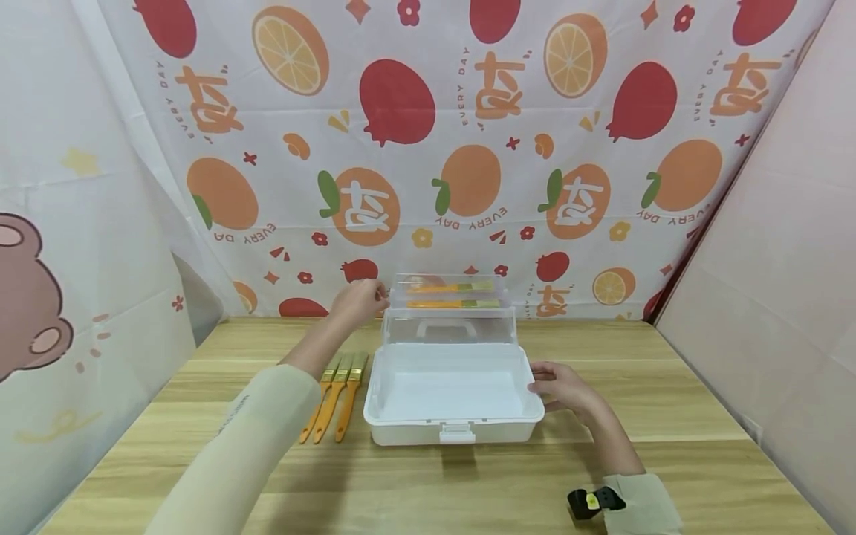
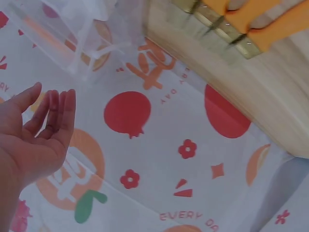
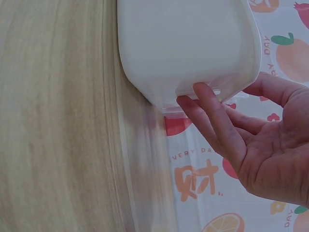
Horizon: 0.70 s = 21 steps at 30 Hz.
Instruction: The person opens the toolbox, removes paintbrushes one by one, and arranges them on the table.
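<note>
A white plastic storage box (image 1: 457, 386) stands open on the table, its clear lid and trays (image 1: 449, 297) raised at the back. Two paintbrushes (image 1: 453, 304) with orange handles lie in the raised trays. My left hand (image 1: 361, 301) is beside the left end of these trays; in the left wrist view its loosely bent fingers (image 2: 60, 113) hold nothing and stand apart from the clear plastic. At the box's right end, my right hand (image 1: 565, 388) grips the wall, its thumb by the rim and its fingers (image 3: 212, 111) against the outer side.
Three paintbrushes (image 1: 341, 397) with orange handles lie side by side on the wooden table (image 1: 508, 490), left of the box and under the left forearm. A fruit-print cloth (image 1: 461, 171) hangs behind the table. A black strap (image 1: 591, 502) is by the right sleeve.
</note>
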Each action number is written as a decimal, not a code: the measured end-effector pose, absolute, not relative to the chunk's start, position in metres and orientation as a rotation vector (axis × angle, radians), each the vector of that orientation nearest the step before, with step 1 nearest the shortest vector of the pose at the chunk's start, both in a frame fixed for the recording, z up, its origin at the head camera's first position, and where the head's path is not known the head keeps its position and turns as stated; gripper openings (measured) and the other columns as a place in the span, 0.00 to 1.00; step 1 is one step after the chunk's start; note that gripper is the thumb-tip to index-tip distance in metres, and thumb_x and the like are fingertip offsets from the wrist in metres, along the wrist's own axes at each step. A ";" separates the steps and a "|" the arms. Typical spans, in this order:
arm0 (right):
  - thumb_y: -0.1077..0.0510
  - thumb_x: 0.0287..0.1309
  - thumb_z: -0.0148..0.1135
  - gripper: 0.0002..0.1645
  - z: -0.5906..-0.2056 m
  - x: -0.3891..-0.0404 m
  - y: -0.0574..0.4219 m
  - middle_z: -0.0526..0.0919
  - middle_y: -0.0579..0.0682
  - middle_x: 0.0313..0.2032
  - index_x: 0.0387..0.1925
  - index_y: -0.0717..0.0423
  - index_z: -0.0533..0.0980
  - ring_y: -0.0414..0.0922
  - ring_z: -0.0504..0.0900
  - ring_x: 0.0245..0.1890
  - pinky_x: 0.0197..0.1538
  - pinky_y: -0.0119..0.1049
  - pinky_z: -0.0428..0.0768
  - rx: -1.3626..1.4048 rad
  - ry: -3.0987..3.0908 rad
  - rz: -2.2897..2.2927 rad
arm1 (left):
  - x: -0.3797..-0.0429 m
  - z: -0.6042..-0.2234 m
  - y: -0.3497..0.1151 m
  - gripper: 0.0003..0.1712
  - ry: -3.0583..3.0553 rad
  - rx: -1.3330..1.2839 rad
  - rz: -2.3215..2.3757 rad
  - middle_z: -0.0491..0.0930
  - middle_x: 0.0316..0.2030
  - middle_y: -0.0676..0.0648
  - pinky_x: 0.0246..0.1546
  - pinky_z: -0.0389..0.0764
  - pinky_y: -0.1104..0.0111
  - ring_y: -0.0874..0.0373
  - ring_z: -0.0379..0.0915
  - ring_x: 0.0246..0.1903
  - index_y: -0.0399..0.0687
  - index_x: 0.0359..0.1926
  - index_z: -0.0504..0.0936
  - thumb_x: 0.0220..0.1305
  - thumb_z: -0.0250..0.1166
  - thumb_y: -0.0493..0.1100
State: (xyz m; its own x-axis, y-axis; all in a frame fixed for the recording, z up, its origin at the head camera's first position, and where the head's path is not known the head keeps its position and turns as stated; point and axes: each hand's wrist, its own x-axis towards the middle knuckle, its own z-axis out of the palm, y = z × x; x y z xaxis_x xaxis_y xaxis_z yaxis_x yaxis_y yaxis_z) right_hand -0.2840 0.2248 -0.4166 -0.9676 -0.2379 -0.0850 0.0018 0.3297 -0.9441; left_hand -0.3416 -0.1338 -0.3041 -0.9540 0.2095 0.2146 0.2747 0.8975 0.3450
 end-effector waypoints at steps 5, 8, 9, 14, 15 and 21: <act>0.63 0.58 0.56 0.30 -0.415 -0.282 0.223 0.71 0.64 0.50 0.59 0.73 0.61 0.52 0.75 0.44 0.39 0.47 0.79 -0.218 2.370 -1.691 | -0.352 -0.295 -0.117 0.11 -2.926 -0.440 -0.573 0.78 0.37 0.43 0.36 0.75 0.62 0.51 0.74 0.35 0.38 0.43 0.78 0.61 0.61 0.39; 0.63 0.59 0.56 0.30 -0.414 -0.283 0.225 0.71 0.64 0.51 0.59 0.73 0.60 0.52 0.75 0.45 0.39 0.47 0.79 -0.228 2.371 -1.693 | -0.358 -0.291 -0.105 0.12 -2.931 -0.546 -0.507 0.78 0.38 0.43 0.39 0.74 0.61 0.51 0.73 0.38 0.38 0.45 0.78 0.61 0.61 0.38; 0.63 0.58 0.56 0.30 -0.414 -0.283 0.226 0.71 0.64 0.51 0.59 0.73 0.60 0.52 0.75 0.45 0.39 0.47 0.79 -0.226 2.367 -1.697 | -0.360 -0.290 -0.101 0.12 -2.930 -0.584 -0.470 0.78 0.39 0.43 0.41 0.74 0.61 0.50 0.73 0.39 0.38 0.45 0.78 0.60 0.61 0.38; 0.64 0.57 0.57 0.30 -0.415 -0.283 0.228 0.71 0.64 0.51 0.59 0.72 0.61 0.52 0.75 0.45 0.38 0.47 0.79 -0.223 2.372 -1.698 | -0.367 -0.292 -0.081 0.10 -2.891 -0.730 -0.320 0.79 0.38 0.44 0.43 0.73 0.62 0.50 0.73 0.41 0.37 0.42 0.80 0.59 0.62 0.35; 0.64 0.57 0.57 0.29 -0.416 -0.283 0.228 0.71 0.64 0.51 0.58 0.72 0.62 0.52 0.75 0.45 0.38 0.47 0.79 -0.218 2.374 -1.701 | -0.369 -0.294 -0.077 0.10 -2.881 -0.751 -0.283 0.79 0.38 0.44 0.43 0.73 0.62 0.50 0.73 0.41 0.38 0.43 0.81 0.59 0.62 0.35; 0.64 0.56 0.57 0.28 -0.418 -0.283 0.230 0.72 0.62 0.49 0.57 0.72 0.63 0.52 0.76 0.44 0.38 0.48 0.79 -0.242 2.363 -1.713 | -0.380 -0.307 -0.064 0.09 -2.841 -0.829 -0.045 0.79 0.41 0.47 0.41 0.74 0.63 0.52 0.73 0.42 0.42 0.41 0.79 0.58 0.63 0.34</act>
